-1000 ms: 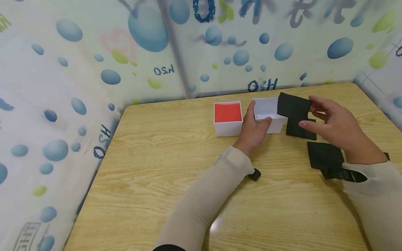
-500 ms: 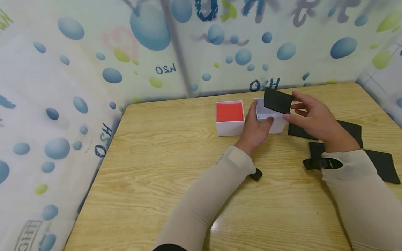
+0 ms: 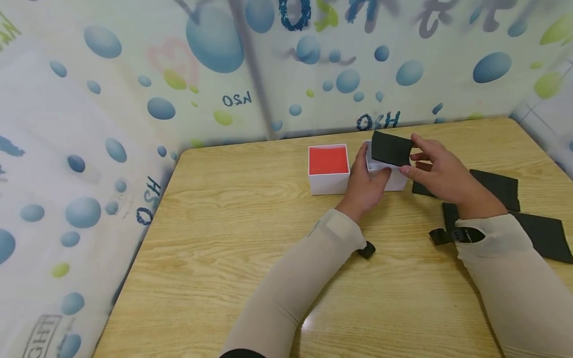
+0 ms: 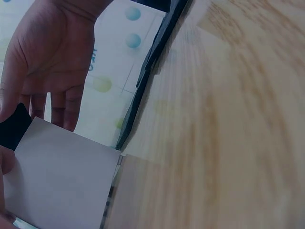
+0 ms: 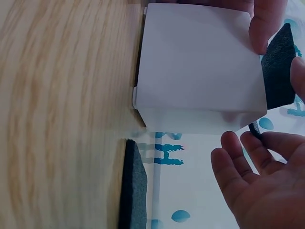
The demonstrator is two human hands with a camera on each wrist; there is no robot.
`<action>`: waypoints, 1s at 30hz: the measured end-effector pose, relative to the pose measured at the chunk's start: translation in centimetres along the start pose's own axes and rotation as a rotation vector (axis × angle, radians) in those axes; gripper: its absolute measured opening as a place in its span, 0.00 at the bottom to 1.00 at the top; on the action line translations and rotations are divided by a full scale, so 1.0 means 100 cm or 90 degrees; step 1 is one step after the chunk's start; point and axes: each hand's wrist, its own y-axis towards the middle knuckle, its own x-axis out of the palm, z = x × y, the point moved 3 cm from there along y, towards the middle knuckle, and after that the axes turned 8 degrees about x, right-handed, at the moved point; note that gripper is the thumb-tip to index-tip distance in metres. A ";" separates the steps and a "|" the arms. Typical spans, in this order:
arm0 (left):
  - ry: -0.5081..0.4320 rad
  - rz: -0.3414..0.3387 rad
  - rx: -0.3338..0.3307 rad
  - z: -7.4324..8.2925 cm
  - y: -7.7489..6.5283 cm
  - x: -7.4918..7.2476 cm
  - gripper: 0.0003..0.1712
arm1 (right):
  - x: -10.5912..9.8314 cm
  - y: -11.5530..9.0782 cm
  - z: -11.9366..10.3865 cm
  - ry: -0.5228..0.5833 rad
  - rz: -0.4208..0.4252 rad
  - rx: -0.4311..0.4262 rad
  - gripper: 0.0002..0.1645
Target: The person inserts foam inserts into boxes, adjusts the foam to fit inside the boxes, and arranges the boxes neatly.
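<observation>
A white open-topped box (image 3: 394, 182) stands on the table, and my left hand (image 3: 363, 188) grips its left side with the thumb on the near wall. Over its opening, tilted, is a black foam-like sheet (image 3: 391, 148), whose right edge my right hand (image 3: 443, 173) pinches between thumb and fingers. The right wrist view shows the sheet (image 5: 281, 71) rising past the top of the white box (image 5: 202, 57). Much of the box's inside is hidden behind the sheet. Just left of my left hand sits a second white box (image 3: 329, 184) with red material (image 3: 329, 160) filling its top.
More black sheets lie on the wooden table (image 3: 215, 223) to the right, among them one sheet (image 3: 499, 189) behind the right forearm and another sheet (image 3: 543, 236) nearer me. A patterned wall covering (image 3: 277, 74) rises directly behind the table's far edge.
My right hand has carried the black sheet leftward from beside the white box to over its opening, then slightly lower. The left hand keeps its grip on the box.
</observation>
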 end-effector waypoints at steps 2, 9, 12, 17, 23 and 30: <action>-0.001 0.001 0.005 0.000 0.000 0.000 0.46 | 0.001 0.000 0.001 -0.004 -0.003 -0.003 0.52; -0.002 -0.001 0.010 0.000 0.000 0.000 0.46 | 0.004 0.003 0.003 0.001 -0.006 -0.023 0.52; -0.002 -0.003 0.011 -0.001 0.000 0.000 0.46 | 0.005 0.005 0.004 0.003 -0.005 -0.016 0.52; -0.015 -0.011 0.031 -0.001 0.002 -0.001 0.46 | 0.004 0.007 0.006 0.011 -0.005 -0.006 0.52; -0.017 -0.011 0.021 -0.001 0.002 -0.001 0.46 | 0.006 0.006 0.007 -0.005 0.002 -0.012 0.51; -0.002 -0.009 -0.013 0.000 -0.001 0.000 0.47 | 0.007 0.005 0.006 -0.026 0.012 -0.010 0.49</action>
